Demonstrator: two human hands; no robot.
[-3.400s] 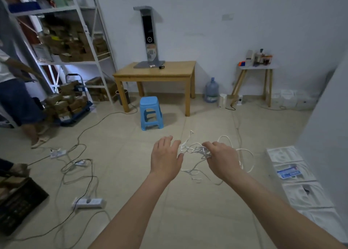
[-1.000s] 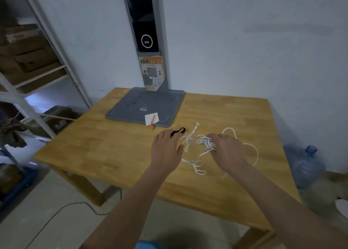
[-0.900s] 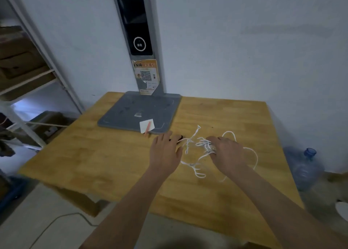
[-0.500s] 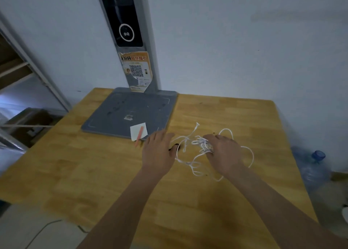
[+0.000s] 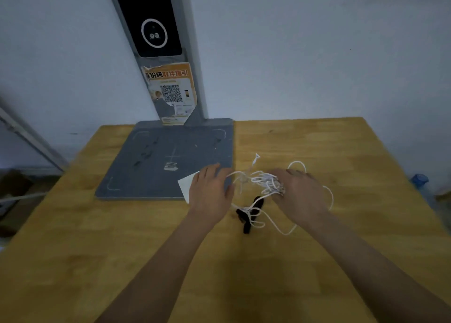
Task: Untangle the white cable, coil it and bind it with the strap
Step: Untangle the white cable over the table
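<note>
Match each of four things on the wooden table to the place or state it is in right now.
Things:
1. tangled white cable
2. black strap
3. white paper card
4. grey flat base plate

Places or states:
A. partly under the left hand
B. bunched in the right hand
C. lying between the wrists
D. below the upright post

Pairs: 1-B, 2-C, 3-A, 4-D

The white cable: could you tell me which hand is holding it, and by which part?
The right hand grips the white cable by its tangled middle bunch; the left hand's hold cannot be told.
</note>
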